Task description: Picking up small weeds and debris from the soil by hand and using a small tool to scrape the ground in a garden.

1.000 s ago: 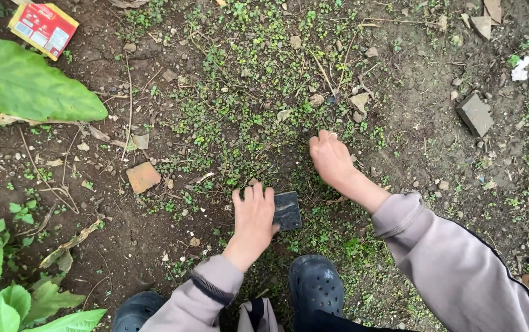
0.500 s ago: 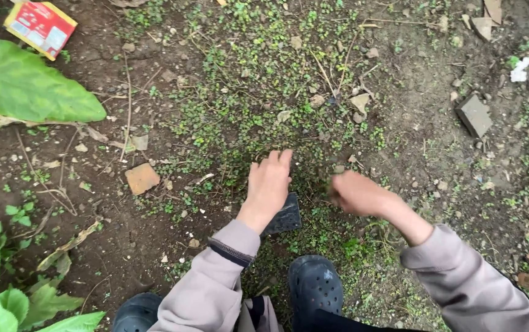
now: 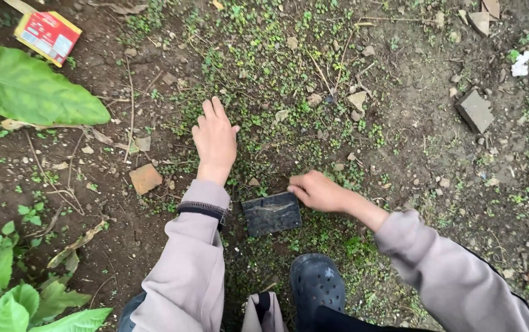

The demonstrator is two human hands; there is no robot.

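My left hand [image 3: 216,139] reaches forward and lies on a patch of small green weeds [image 3: 264,92], fingers stretched out and holding nothing that I can see. My right hand [image 3: 315,190] is curled into a loose fist at the right top corner of a dark rectangular slab [image 3: 270,213] that lies flat on the soil. Whether the fist holds anything is hidden. Both arms wear pale grey sleeves. A dark clog [image 3: 317,282] stands just below the slab.
A red and yellow carton [image 3: 47,35] lies at the top left beside a large green leaf [image 3: 28,89]. An orange brick piece [image 3: 145,178] sits left of my left arm. A grey stone block [image 3: 474,110] lies at the right. Leafy plants [image 3: 12,295] fill the bottom left corner.
My left hand left the slab and moved forward and left onto the weeds. My right hand pulled back from the weeds and closed beside the slab.
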